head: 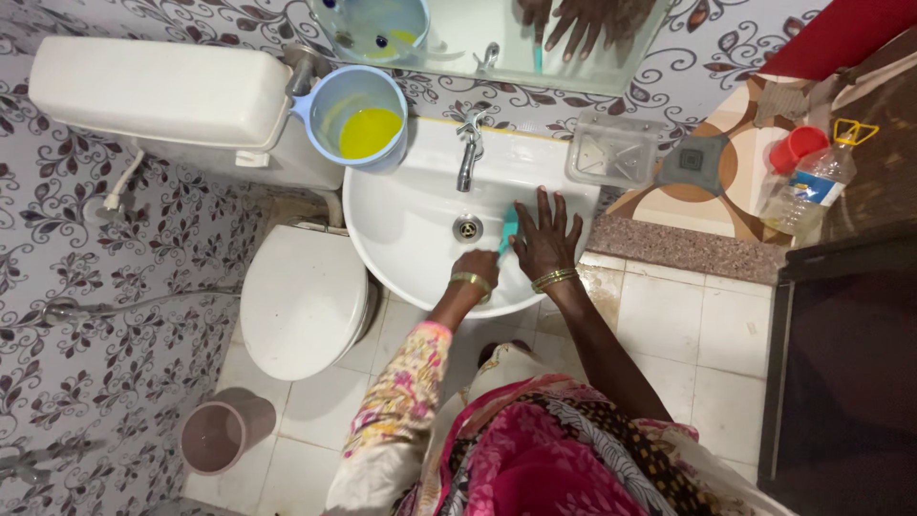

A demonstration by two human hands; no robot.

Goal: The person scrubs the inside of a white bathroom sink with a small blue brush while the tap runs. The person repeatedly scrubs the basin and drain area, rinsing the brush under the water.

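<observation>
A white wash basin (401,225) is fixed to the wall below a chrome tap (468,158). My left hand (476,269) is closed in a fist inside the bowl, gripping the lower end of a teal scrubber (509,227) that lies against the basin right of the drain (467,228). My right hand (546,241) is pressed flat on the basin's right side with fingers spread, touching the scrubber's edge. Gold bangles are on both wrists.
A blue mug (358,129) holding yellow liquid sits on the basin's back left rim. A clear soap dish (611,148), a plastic bottle (812,186) and a red cup (798,145) are to the right. A toilet (301,301) and a pink bin (224,435) are to the left, and a mirror (458,43) hangs above.
</observation>
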